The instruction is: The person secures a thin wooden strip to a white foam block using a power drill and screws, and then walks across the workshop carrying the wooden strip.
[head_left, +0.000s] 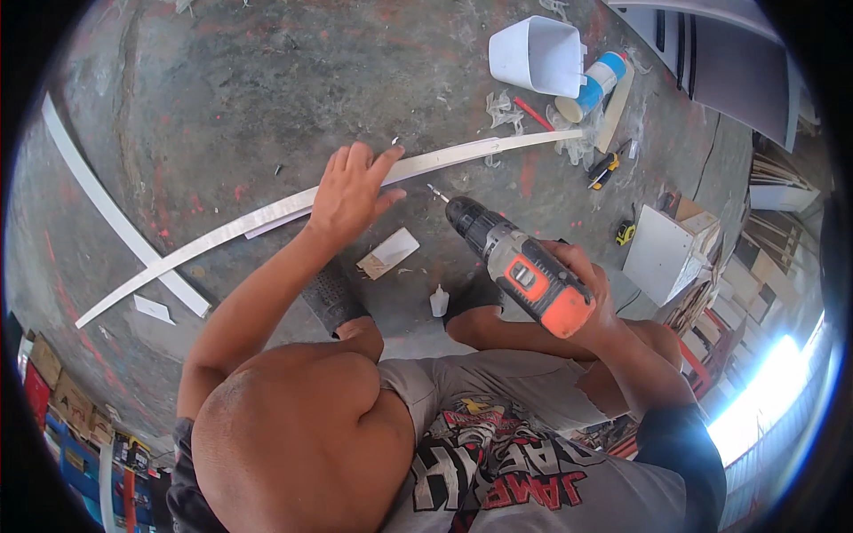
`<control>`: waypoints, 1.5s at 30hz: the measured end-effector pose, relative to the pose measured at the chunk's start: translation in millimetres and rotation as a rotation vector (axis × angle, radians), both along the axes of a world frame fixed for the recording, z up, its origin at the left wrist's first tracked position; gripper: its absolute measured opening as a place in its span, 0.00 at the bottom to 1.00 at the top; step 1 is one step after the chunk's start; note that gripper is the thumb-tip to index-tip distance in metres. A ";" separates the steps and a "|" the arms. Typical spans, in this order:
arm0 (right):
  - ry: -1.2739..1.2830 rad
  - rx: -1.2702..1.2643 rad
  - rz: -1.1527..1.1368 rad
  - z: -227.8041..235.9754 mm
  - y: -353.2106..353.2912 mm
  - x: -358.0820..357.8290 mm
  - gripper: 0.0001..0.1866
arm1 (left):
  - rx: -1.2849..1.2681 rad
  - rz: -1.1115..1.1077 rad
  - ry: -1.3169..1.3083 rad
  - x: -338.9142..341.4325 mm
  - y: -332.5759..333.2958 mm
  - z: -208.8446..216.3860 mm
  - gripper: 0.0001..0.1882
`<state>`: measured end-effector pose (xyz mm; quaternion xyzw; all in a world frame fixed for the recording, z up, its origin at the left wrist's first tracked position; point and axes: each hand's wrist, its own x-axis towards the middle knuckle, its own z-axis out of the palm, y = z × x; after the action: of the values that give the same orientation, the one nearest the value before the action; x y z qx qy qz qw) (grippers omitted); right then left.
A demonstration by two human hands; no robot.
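Left hand (351, 191) on the strip, right hand (582, 275) round the drill

Left hand, fingers spread and thumb parted, lay over a long white strip (235, 224); whether it gripped or merely pressed, I cannot tell. The strip crossed the concrete floor (267, 98) from 8 o'clock of that hand to just short of 3, over a lilac-edged piece (278, 223). Right hand was wrapped round the handle of an orange-and-black cordless drill (524, 266), its bit (436, 191) apart from the strip at the left hand's 3 o'clock.

Good handling, as I judged it, called for the strip pressed flat, the layers flush, the fingers well clear of the bit's line, and the drill tipped square to the surface before any pressure.

Counted from the left hand: two long white strips, the second (98, 188) at 9 o'clock; two small offcuts, one (388, 253) at 5, one (155, 308) at 8; one white squeeze bottle (439, 302) at 5; one white plastic container (524, 55) and one blue-and-white canister (606, 74) at 2; one utility knife (603, 171) and one tape measure (626, 232) around 3.
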<state>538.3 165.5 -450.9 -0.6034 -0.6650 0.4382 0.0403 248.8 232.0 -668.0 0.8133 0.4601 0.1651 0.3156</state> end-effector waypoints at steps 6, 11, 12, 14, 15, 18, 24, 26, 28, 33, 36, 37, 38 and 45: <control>-0.017 0.001 -0.058 -14.9 -2.9 0.7 0.36 | 0.087 -0.034 0.026 7.5 -12.6 -21.5 0.24; -0.040 -0.119 -0.221 -20.0 0.4 -16.0 0.29 | 0.043 -0.004 0.009 9.7 -14.2 -23.2 0.21; -0.042 -0.147 -0.247 -20.4 2.3 -19.6 0.26 | 0.019 0.009 -0.003 10.2 -13.4 -21.6 0.20; -0.048 -0.179 -0.270 -23.8 4.0 -22.0 0.25 | -0.028 0.038 -0.024 11.7 -12.4 -20.8 0.19; -0.053 -0.194 -0.284 -25.5 4.8 -22.8 0.25 | -0.051 0.053 -0.034 12.8 -11.7 -21.2 0.19; -0.065 -0.177 -0.298 -34.2 4.0 -25.9 0.24 | -0.119 0.095 -0.047 15.2 -8.9 -15.7 0.18; -0.154 -0.212 -0.285 -38.3 8.7 -35.0 0.24 | -0.164 0.103 -0.056 15.5 -7.0 -16.4 0.19; -0.155 -0.228 -0.298 -38.7 9.7 -37.0 0.24 | -0.162 0.092 -0.052 15.4 -6.7 -16.1 0.19; -0.159 -0.234 -0.302 -40.3 9.5 -36.6 0.24 | -0.167 0.081 -0.037 15.3 -6.2 -14.0 0.20; -0.163 -0.226 -0.297 -42.3 10.0 -36.2 0.24 | -0.145 0.081 -0.040 14.7 -6.8 -16.0 0.21; -0.156 -0.226 -0.310 -43.5 9.7 -37.0 0.24 | -0.139 0.081 -0.046 14.9 -7.1 -16.9 0.20; -0.160 -0.223 -0.304 -44.0 9.1 -36.5 0.24 | -0.137 0.081 -0.048 15.1 -7.1 -17.1 0.20; -0.164 -0.221 -0.298 -44.5 8.0 -35.6 0.24 | -0.134 0.083 -0.048 15.3 -7.1 -17.0 0.20; -0.178 -0.241 -0.293 -41.9 11.1 -40.0 0.24 | -0.131 0.084 -0.052 14.6 -6.7 -16.9 0.20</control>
<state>498.3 176.6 -492.9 -0.7303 -0.5138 0.4493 -0.0278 263.4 225.3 -684.9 0.7664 0.4953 0.1687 0.3726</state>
